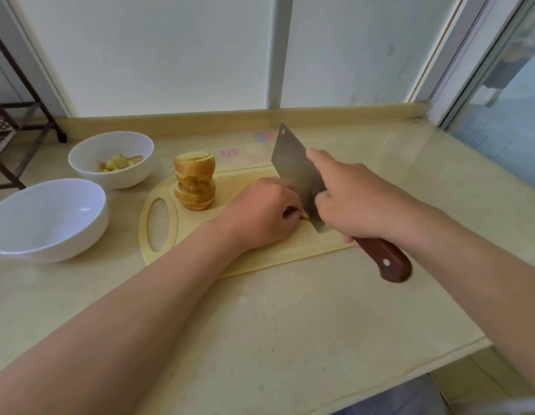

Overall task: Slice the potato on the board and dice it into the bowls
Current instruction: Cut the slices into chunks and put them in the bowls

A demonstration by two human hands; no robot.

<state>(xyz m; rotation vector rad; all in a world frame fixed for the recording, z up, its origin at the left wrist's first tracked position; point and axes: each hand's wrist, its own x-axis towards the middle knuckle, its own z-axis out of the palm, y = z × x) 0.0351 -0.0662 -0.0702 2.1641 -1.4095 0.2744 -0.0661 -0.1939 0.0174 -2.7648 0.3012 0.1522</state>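
Nearest the camera, a pale stone bench point(290, 324) is crossed by two bare forearms. On the right, the brown wooden handle point(386, 259) of a cleaver point(296, 169) is gripped by the right hand point(359, 202). The fingers are wrapped round the handle, and the forefinger is laid out straight along the flat of the blade. The end of the handle juts past the near edge of a pale cutting board point(260, 259), which lies on the bench with its oval grip hole to the left.

The blade is held tilted, its lower edge down at the board just beside the left hand point(260, 214). That hand is set knuckles-up on the board with its fingers curled under. A small yellow piece of potato point(305, 217) is glimpsed at the fingertips, against the blade. It appears to be pinned there by the fingers, though most of it is hidden by the hand.

Farther back on the board, near the grip hole, a stack of potato slices point(194, 184) stands upright, with skin on the rims and the upper slices slightly askew. Two white bowls are set on the bench to the left of the board. The nearer bowl point(35, 211) sits at the left edge of view. In the farther bowl point(110, 145), a few diced potato pieces point(119, 161) are held. Behind the bench a frosted window point(170, 55) is seen.
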